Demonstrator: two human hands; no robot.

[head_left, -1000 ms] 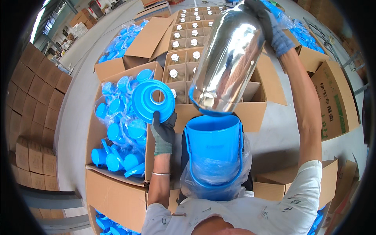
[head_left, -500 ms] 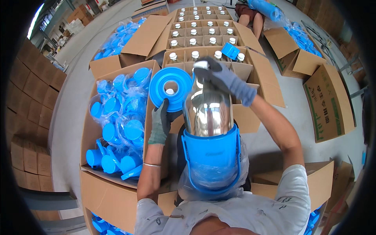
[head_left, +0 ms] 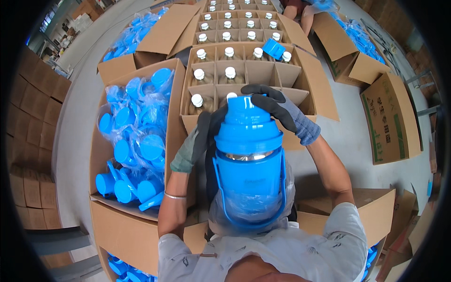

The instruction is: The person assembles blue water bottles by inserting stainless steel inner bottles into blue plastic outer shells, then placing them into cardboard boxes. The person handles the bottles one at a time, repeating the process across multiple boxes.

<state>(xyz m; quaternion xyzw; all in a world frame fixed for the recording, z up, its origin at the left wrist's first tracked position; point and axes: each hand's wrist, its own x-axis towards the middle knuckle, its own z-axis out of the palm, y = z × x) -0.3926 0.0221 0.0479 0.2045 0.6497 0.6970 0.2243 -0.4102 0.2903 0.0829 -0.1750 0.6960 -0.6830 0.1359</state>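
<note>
A blue vacuum flask body (head_left: 249,181) stands upright between my legs, its carry handle hanging at the front and clear plastic wrap around its lower part. Over it sits a stepped blue flask top (head_left: 249,129). A thin band of silvery glass liner (head_left: 246,156) shows between top and body. My left hand (head_left: 199,138), in a grey and black glove, is closed against the left side of the top. From the right, my gloved right hand (head_left: 286,110) curls its fingers over the upper rim of the top. Some fingertips are hidden behind the blue plastic.
Ahead, a divided carton (head_left: 260,70) holds white-capped glass liners, with a loose blue part (head_left: 273,48) on them. At left, a carton (head_left: 174,94) is full of bagged blue cups (head_left: 152,146). Another person (head_left: 299,14) is at the far right, near another open carton (head_left: 334,40).
The blue ring-shaped top in my left hand has gone onto the liner, covering most of it. My right hand has moved from the liner's neck to the top.
</note>
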